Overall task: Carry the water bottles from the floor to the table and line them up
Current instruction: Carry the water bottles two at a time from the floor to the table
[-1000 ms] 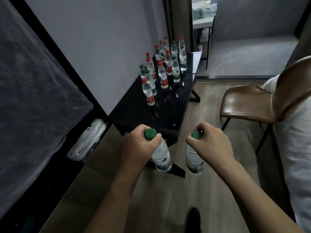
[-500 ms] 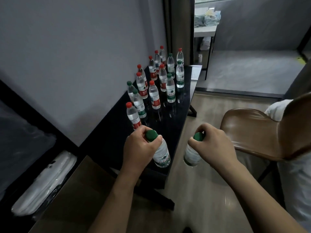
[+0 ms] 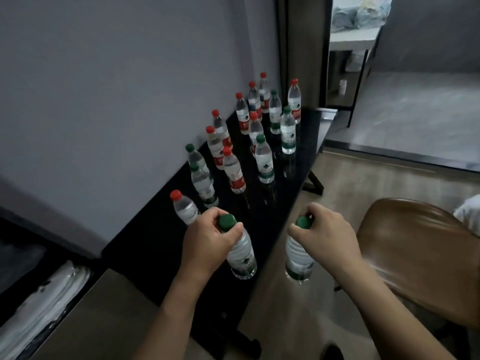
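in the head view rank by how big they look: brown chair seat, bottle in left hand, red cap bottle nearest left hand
1. brown chair seat
2. bottle in left hand
3. red cap bottle: looks smaller partly because it stands farther off and the left hand hides its base.

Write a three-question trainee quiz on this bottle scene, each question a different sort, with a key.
1. True or false: the left hand holds a red-capped bottle.
2. The right hand grips its green-capped bottle by: A) the base B) the neck and cap C) the label.
3. Fill in: the brown ____ stands right of the black table.

Key: 1 false, its bottle has a green cap; 2 B; 3 chair.
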Available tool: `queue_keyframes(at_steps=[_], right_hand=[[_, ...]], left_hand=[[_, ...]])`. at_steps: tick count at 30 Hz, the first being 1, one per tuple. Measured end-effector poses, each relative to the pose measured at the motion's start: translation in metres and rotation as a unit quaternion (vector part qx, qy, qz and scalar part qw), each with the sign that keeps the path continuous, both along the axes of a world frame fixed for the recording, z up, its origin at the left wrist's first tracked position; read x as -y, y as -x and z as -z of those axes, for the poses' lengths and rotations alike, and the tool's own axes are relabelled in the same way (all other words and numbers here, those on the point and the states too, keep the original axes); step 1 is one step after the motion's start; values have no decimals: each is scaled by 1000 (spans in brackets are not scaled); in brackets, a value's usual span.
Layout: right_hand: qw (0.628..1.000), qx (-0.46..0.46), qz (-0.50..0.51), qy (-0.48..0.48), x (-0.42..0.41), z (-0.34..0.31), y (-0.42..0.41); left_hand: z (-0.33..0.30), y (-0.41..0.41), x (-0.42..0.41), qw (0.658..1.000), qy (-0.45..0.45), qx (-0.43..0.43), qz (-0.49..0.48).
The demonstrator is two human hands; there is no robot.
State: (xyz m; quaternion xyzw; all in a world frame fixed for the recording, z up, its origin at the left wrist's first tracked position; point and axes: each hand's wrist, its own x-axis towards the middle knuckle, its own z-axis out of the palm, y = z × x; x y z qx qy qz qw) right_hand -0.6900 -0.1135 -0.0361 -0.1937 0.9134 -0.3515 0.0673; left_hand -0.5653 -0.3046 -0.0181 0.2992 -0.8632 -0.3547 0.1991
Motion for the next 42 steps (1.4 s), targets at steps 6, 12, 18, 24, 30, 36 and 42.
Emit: queue_keyframes(at_steps=[6,12,18,24,30,36,42], right_hand=[[999,-18,-30,7,14,-9,91],[999,-14,-28,13,42,-2,174],[999,-11,-41,-23,85,12,243],[997,-18,-55,-52,122,16,304],[994,-18,-86,-69,153,20,345],[986,-11,-145,-86,188,27,381],[961,1,-259,-94,227,39,417]], left_hand=[[-10,65,-1,999,12,-2,-38],[-5,129,21,998,3,5,-65],[22,197,58,998,-2,27,-57],[39,248,90,997,-17,33,-64],[43,277,105,996,-18,37,-80],[53,292,114,991,-12,77,-113],[58,308,116,978,-9,101,-183]])
